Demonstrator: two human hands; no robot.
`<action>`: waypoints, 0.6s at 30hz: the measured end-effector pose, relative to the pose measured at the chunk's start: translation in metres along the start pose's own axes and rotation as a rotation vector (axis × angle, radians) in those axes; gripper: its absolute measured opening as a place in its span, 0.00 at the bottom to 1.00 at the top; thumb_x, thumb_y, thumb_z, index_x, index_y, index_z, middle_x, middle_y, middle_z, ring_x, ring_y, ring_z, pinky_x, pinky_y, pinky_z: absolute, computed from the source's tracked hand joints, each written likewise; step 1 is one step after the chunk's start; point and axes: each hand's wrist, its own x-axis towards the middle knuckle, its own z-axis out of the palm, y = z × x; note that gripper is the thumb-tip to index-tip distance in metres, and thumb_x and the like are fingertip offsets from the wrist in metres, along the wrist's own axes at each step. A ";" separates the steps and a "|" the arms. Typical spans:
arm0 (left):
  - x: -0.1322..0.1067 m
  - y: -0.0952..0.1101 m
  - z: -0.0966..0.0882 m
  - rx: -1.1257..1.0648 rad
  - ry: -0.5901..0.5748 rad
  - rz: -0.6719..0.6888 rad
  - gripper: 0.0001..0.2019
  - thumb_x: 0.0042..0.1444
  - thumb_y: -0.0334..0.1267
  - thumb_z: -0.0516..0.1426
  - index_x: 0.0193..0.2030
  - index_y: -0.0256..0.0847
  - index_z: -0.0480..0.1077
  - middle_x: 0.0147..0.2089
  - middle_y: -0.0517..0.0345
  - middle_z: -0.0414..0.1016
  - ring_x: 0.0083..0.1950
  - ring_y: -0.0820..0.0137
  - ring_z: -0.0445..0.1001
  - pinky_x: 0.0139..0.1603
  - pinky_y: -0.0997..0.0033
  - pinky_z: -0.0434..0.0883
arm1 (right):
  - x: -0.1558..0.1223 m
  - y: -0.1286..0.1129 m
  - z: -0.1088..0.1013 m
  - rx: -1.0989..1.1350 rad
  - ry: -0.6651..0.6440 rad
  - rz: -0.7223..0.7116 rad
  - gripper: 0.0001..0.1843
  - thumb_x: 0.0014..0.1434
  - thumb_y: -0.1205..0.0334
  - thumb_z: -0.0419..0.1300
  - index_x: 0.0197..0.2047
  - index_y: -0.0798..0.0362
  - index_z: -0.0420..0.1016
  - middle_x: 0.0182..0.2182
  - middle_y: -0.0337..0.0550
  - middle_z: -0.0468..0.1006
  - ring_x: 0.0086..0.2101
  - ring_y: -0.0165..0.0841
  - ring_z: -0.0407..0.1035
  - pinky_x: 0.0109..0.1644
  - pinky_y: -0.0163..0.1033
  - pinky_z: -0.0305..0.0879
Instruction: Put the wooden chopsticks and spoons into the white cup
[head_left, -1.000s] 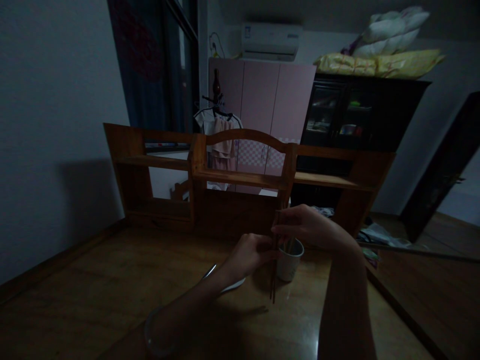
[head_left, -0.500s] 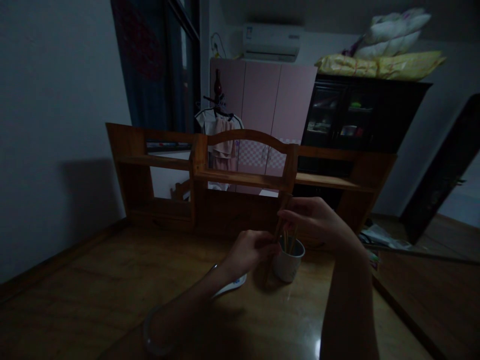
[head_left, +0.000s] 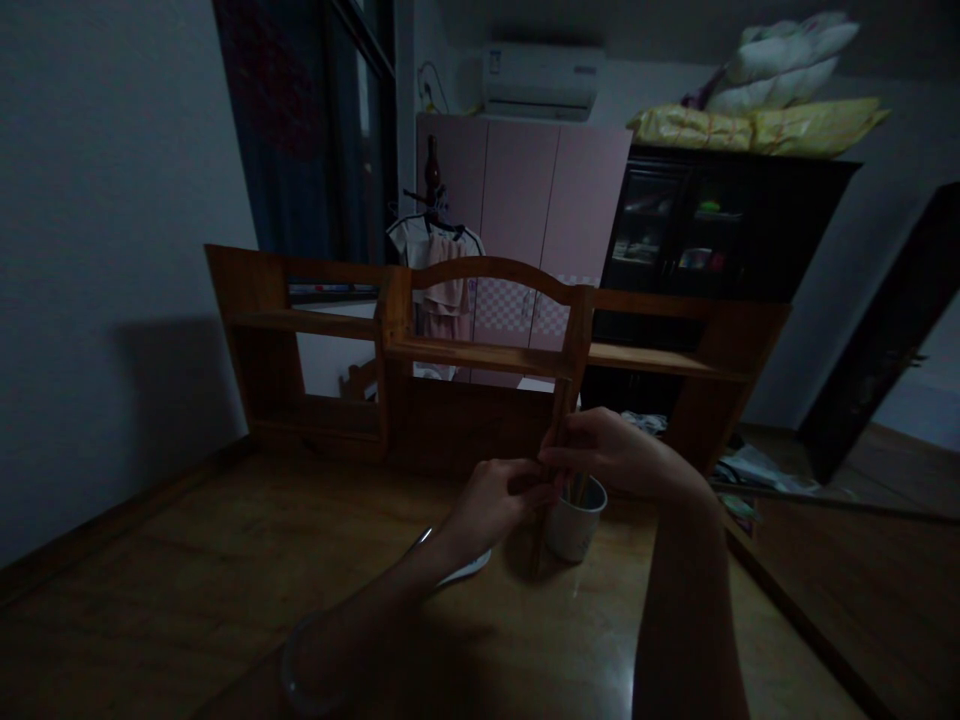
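Observation:
In dim light both my hands meet over a wooden table (head_left: 187,590). My left hand (head_left: 491,505) is closed around the lower part of a pair of wooden chopsticks (head_left: 541,530), which stand nearly upright with their tips close to the table. My right hand (head_left: 607,450) pinches the same chopsticks near their top. Just right of them stands a white cup (head_left: 576,525) with more chopsticks sticking out of it. A white spoon (head_left: 459,570) lies on the table under my left wrist.
A wooden desk shelf (head_left: 480,350) stands along the table's far edge, close behind my hands. Beyond it are a pink wardrobe (head_left: 525,200), a dark glass cabinet (head_left: 697,230) with bedding on top, and hanging clothes (head_left: 442,270). A wall runs along the left.
The chopsticks swung from upright to tilted and back to nearly upright. My right hand rose a little, then came back down beside the cup. My left hand kept its grip.

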 end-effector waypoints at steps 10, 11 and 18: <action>-0.001 0.005 0.000 0.009 -0.024 -0.013 0.13 0.55 0.45 0.59 0.37 0.37 0.77 0.36 0.55 0.79 0.39 0.65 0.75 0.38 0.74 0.67 | -0.001 -0.001 0.002 -0.007 0.037 -0.012 0.11 0.62 0.56 0.61 0.36 0.57 0.76 0.29 0.42 0.78 0.30 0.35 0.74 0.31 0.33 0.68; -0.001 0.005 0.000 0.010 -0.023 -0.011 0.13 0.55 0.45 0.59 0.37 0.37 0.77 0.36 0.55 0.79 0.38 0.66 0.75 0.37 0.74 0.67 | -0.001 -0.001 0.002 -0.003 0.045 -0.015 0.11 0.62 0.56 0.61 0.35 0.57 0.76 0.29 0.42 0.78 0.30 0.35 0.74 0.31 0.33 0.68; -0.001 0.006 -0.002 0.025 -0.044 -0.022 0.13 0.55 0.45 0.59 0.35 0.36 0.77 0.33 0.57 0.78 0.35 0.68 0.73 0.33 0.75 0.64 | -0.001 -0.002 0.001 0.013 0.079 -0.022 0.13 0.61 0.54 0.61 0.35 0.57 0.76 0.28 0.42 0.78 0.29 0.34 0.73 0.30 0.32 0.68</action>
